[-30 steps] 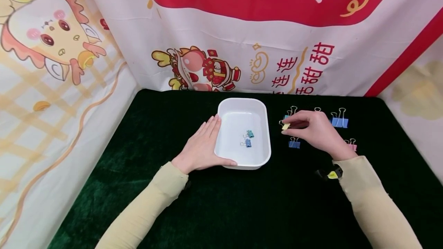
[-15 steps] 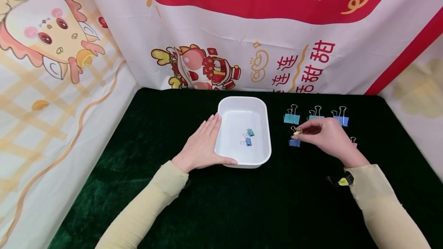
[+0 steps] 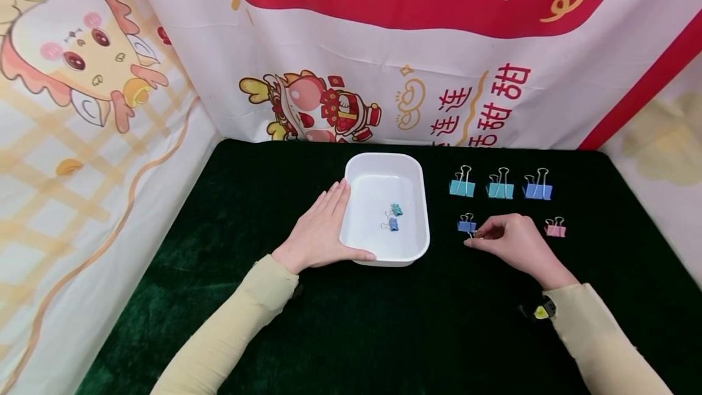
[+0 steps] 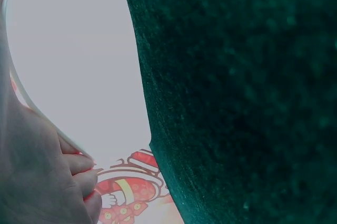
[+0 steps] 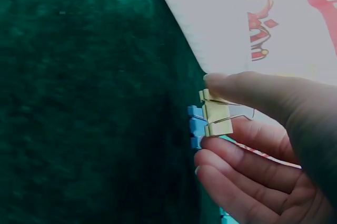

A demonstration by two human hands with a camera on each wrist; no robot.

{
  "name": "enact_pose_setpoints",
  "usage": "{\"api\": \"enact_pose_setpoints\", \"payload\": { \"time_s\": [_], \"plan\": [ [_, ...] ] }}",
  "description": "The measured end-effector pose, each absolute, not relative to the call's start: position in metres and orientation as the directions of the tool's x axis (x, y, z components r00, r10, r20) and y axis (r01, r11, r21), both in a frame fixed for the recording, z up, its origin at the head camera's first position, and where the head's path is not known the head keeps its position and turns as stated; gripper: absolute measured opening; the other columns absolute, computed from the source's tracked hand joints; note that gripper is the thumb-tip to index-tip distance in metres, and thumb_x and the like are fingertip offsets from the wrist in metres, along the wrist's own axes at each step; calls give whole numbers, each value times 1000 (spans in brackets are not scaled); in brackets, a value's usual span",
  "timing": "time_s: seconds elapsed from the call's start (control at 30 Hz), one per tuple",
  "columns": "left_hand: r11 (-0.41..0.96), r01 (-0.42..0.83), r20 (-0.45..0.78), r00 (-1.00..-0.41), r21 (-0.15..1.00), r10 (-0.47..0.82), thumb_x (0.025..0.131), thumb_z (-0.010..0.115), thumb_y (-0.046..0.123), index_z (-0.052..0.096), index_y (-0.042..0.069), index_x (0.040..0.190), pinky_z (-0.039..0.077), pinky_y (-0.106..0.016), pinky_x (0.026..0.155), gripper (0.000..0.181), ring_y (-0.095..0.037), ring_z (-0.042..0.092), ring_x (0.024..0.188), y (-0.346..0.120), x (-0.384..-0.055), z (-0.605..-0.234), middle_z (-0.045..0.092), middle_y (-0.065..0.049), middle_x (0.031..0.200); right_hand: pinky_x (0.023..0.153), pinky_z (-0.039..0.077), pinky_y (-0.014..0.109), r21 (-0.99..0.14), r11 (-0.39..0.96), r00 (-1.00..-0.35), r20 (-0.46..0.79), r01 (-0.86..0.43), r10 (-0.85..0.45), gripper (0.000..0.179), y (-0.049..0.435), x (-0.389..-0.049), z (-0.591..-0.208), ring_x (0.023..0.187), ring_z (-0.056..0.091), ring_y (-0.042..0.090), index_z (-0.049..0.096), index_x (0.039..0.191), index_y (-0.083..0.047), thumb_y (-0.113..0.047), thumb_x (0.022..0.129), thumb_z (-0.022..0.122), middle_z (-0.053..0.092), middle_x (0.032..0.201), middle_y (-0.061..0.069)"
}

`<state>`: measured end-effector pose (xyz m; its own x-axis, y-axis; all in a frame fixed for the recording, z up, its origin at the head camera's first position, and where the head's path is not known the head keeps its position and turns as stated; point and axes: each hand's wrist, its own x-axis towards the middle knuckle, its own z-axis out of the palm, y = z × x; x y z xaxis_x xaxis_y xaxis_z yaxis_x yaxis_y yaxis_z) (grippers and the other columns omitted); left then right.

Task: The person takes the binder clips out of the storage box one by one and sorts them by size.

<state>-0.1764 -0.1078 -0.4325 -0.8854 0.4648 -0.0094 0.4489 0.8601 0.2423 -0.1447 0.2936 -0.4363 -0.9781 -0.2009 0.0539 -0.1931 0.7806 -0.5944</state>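
Observation:
My left hand (image 3: 320, 233) lies along the left wall of a white plastic box (image 3: 359, 252), fingers straight, thumb over its near rim. Inside the box are a small teal binder clip (image 3: 397, 209) and a small blue binder clip (image 3: 393, 224). My right hand (image 3: 512, 245) pinches a small yellow binder clip (image 5: 217, 114) between thumb and fingers; in the head view the fingers mostly hide it. This clip is low over the cloth, just in front of another small blue binder clip (image 3: 467, 225) on the table.
Behind the right hand stand two large teal binder clips (image 3: 462, 188) and a large blue binder clip (image 3: 538, 191) in a row. A small pink binder clip (image 3: 556, 230) is to the hand's right. Dark green cloth (image 3: 384, 334) covers the table; a printed curtain (image 3: 329, 41) hangs behind.
My right hand has carried the yellow binder clip from beside the box rightward and nearer, past the small blue one, uncovering the back row. The left hand and box have stayed put.

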Motion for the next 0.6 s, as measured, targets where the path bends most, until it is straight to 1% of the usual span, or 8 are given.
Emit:
{"api": "enact_pose_setpoints", "payload": {
  "time_s": [0.2,0.3,0.5,0.6],
  "plan": [
    [861,450,-4,-886,236,464,60,40,105,0,9,164,2,-35,122,147,-17,-1,154,-108,-176,-432,-2,-5,170,55,50,28,-587,791,-978,9,-174,-208,25,290,-142,-443,62,59,15,75,75,-21,-43,83,86,69,72,-8],
    [860,452,-1,-885,236,466,60,40,105,0,9,164,3,-35,122,147,-17,-1,154,-108,-176,-432,-2,-5,170,54,49,28,-583,793,-976,-6,-174,-219,22,290,-142,-443,61,58,16,76,75,-21,-39,84,85,69,72,-8],
    [859,450,0,-886,242,464,60,41,105,2,9,164,2,-35,122,146,-17,-1,154,-108,-176,-432,-1,-5,170,61,54,28,-604,776,-967,-35,-180,-251,14,291,-142,-443,68,62,14,78,81,-20,-31,86,84,72,80,-7],
    [858,450,0,-886,246,464,61,41,104,1,9,164,2,-35,122,146,-17,-1,154,-108,-176,-432,-1,-5,170,63,55,28,-608,772,-965,-35,-185,-259,15,292,-143,-443,71,65,13,78,85,-17,-30,85,85,72,83,-6]
  ]
}}
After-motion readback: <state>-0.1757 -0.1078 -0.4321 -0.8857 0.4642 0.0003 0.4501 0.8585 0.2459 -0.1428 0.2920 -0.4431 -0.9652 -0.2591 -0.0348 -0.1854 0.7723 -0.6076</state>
